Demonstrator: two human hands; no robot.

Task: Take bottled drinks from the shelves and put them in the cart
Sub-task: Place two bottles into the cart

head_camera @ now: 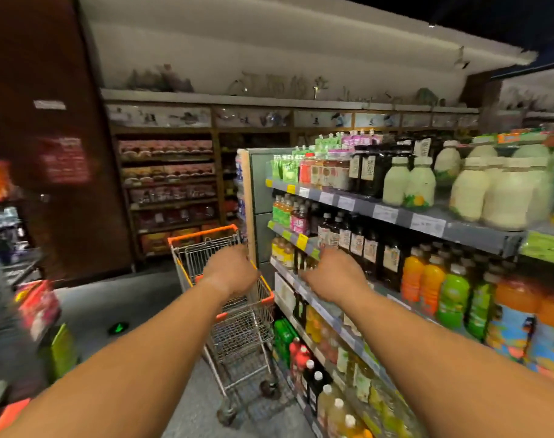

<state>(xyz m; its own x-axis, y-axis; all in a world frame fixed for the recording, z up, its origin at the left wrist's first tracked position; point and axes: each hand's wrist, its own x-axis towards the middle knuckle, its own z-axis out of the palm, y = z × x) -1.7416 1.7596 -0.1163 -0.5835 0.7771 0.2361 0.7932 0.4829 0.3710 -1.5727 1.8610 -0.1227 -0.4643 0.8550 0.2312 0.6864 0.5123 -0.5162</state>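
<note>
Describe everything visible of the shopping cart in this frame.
The shopping cart is a small wire-mesh metal basket with orange plastic rim trim and corner guards, standing upright on dark caster wheels on the grey floor. It sits in the aisle close beside the drink shelves. Its basket looks empty. The left hand reaches over its near rim; whether it grips the handle cannot be told.

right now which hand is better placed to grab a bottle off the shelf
Right. The right hand already reaches at the shelf edge beside the dark bottles, while the left hand is over the cart, away from the shelves. Whether either hand's fingers hold anything is hidden.
</note>
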